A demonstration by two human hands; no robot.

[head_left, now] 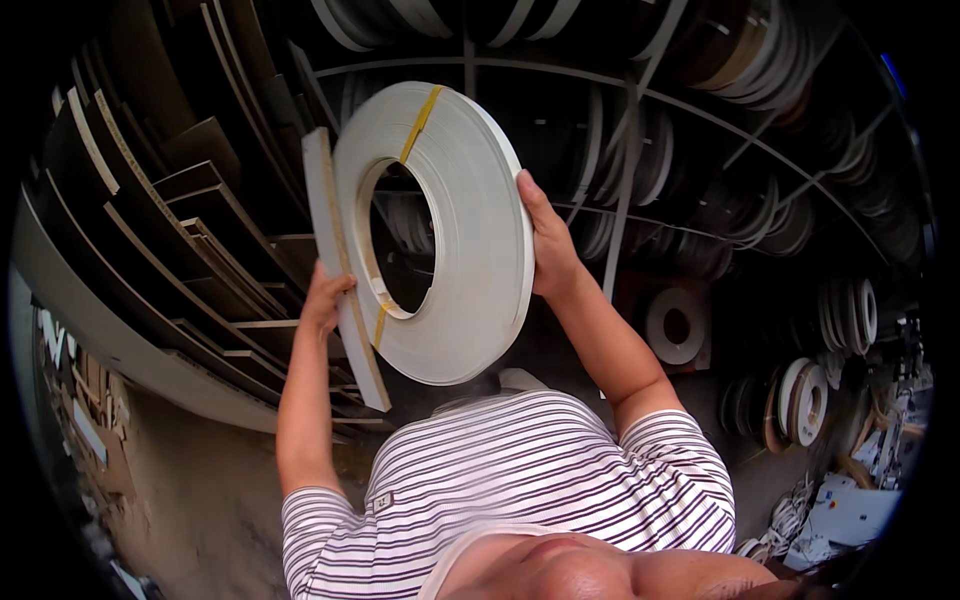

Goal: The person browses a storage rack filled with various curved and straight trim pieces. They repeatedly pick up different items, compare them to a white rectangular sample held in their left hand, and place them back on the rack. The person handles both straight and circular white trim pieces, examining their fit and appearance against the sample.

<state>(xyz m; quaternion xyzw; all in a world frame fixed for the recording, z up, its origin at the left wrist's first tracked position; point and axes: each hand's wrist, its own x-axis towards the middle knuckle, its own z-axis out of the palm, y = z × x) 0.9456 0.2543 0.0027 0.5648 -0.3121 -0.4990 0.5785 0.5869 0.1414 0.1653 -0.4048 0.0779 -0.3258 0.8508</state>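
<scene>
A large white roll of edge banding (470, 250), wound flat with a wide round hole, stands tilted in front of me. Yellow tape crosses its winding at the top and bottom. My right hand (547, 237) grips its right rim, thumb on the near face and the other fingers hidden behind. My left hand (325, 297) is closed around a narrow strip of white-faced board (345, 270) with a raw tan edge. That strip stands nearly upright along the roll's left side, overlapping its edge; whether the two touch I cannot tell.
Boards and panels (200, 240) stand on edge in a rack at the left. Metal shelving (625, 150) at the back and right holds many banding rolls (740, 60). Another white roll (676, 326) stands low at the right, with more rolls (802, 402) beyond it.
</scene>
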